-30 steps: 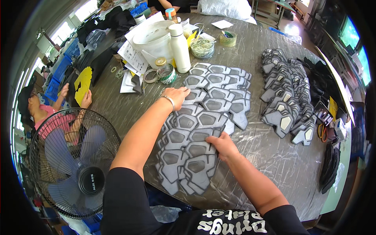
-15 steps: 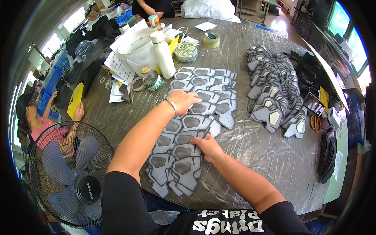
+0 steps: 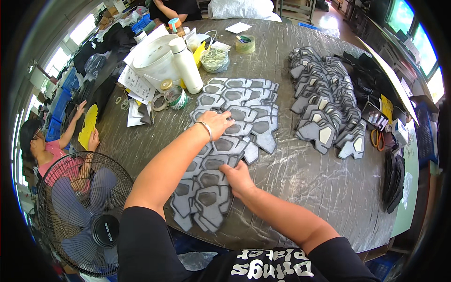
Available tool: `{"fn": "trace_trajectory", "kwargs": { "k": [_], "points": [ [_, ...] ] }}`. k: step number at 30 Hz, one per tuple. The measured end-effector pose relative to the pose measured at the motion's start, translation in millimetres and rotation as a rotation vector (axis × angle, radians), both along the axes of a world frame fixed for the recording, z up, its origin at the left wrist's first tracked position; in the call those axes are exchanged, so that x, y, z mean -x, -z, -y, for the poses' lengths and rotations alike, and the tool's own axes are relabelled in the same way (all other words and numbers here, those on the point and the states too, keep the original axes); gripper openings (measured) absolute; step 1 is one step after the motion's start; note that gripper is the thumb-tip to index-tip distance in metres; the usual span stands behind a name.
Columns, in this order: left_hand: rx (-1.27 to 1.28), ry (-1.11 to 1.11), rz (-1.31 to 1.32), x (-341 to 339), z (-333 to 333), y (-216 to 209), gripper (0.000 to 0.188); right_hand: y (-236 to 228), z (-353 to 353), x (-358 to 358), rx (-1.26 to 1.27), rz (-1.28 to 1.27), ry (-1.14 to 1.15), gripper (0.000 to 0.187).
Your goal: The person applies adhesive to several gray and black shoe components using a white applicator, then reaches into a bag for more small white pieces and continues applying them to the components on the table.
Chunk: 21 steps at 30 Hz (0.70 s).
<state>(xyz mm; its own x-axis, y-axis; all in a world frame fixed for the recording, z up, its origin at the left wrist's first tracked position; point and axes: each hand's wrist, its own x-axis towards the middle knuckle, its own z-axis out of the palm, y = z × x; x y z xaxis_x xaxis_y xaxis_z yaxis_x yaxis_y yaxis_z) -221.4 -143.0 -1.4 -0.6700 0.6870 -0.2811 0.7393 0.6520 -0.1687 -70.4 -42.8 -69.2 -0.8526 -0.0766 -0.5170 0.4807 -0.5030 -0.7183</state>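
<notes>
On the table (image 3: 300, 178), both hands press flat on overlapping grey shoe-upper pieces (image 3: 221, 145): left hand (image 3: 218, 123) and right hand (image 3: 238, 178), fingers together.

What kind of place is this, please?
Probably a small factory or workshop: rows of identical grey cut pieces under both hands, more stacks beside them, and a co-worker at the table.

Under your palms the grey cut pieces (image 3: 221, 155) looked like matt foam or felt with darker cloth centres. You worked on a table (image 3: 305, 188) wrapped in glossy, wrinkled plastic film. The white bottle (image 3: 186, 66) looked smooth, the fan (image 3: 84, 216) had translucent plastic blades.
</notes>
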Motion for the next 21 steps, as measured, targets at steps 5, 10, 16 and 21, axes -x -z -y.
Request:
{"fn": "trace_trajectory", "kwargs": {
  "k": [5,10,16,21],
  "points": [
    [0.071,-0.014,0.000,1.3,-2.7,-0.4,0.050,-4.5,0.8,-5.7,-0.080,-0.005,0.042,0.040],
    [0.032,-0.010,-0.061,-2.4,3.2,11.0,0.049,-17.6,-27.2,-6.1,0.000,0.061,-0.116,0.030],
    [0.065,-0.021,-0.005,1.5,-4.0,5.2,0.051,-1.3,-2.7,-14.1,-0.130,0.012,0.004,0.033],
    [0.030,-0.014,-0.035,1.5,4.2,7.0,0.055,-0.6,-2.2,-45.8,-0.250,0.048,-0.081,0.029]
  ]
}}
